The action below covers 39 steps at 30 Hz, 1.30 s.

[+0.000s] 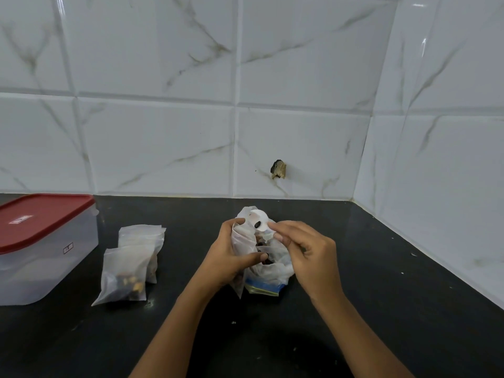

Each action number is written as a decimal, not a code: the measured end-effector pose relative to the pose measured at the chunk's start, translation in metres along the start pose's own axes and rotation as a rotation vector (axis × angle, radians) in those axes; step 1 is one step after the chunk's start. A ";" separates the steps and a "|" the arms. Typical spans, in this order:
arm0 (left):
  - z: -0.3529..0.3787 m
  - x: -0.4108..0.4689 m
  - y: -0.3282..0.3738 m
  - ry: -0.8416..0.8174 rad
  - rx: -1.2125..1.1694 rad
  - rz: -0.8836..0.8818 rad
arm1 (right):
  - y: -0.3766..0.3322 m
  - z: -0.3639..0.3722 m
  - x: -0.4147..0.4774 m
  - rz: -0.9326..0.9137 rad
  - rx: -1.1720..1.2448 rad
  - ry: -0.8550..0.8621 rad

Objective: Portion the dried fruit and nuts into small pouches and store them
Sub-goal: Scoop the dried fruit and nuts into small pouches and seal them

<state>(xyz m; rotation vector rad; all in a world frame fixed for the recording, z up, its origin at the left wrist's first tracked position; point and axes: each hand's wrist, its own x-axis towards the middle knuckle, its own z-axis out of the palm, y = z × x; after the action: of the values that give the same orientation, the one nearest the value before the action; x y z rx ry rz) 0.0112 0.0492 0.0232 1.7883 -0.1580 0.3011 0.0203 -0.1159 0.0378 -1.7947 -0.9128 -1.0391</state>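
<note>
My left hand (231, 255) grips a small clear pouch (240, 241) by its open mouth, upright over the black counter. My right hand (305, 246) pinches a small white scoop (259, 222) tipped toward the pouch, with a dark piece of dried fruit in its bowl. Behind the pouch lies a larger crumpled bag with a blue zip strip (268, 285), holding dark fruit and nuts. Two filled pouches (128, 271) lie to the left.
A clear plastic box with a red lid (41, 241) stands closed at the far left. The black counter (381, 296) meets white marble-look tiled walls at the back and right, forming a corner. A few crumbs dot the counter.
</note>
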 end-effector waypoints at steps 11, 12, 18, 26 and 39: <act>0.002 -0.003 0.004 0.007 0.066 0.034 | -0.002 0.004 -0.002 -0.190 -0.223 -0.089; 0.003 -0.002 0.003 0.005 0.070 0.035 | -0.002 0.004 -0.002 -0.202 -0.239 -0.076; 0.003 -0.002 0.000 0.015 0.029 0.067 | -0.002 0.003 0.000 -0.249 -0.263 -0.027; 0.004 -0.002 0.003 0.028 0.075 0.034 | -0.005 0.002 -0.002 -0.073 -0.194 -0.012; 0.005 -0.001 0.000 0.037 0.109 -0.103 | -0.002 0.014 -0.006 0.155 -0.219 -0.047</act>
<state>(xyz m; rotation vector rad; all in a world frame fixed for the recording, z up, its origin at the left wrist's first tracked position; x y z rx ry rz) 0.0108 0.0437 0.0222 1.8900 -0.0230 0.2735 0.0209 -0.1032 0.0289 -2.0440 -0.6959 -1.0328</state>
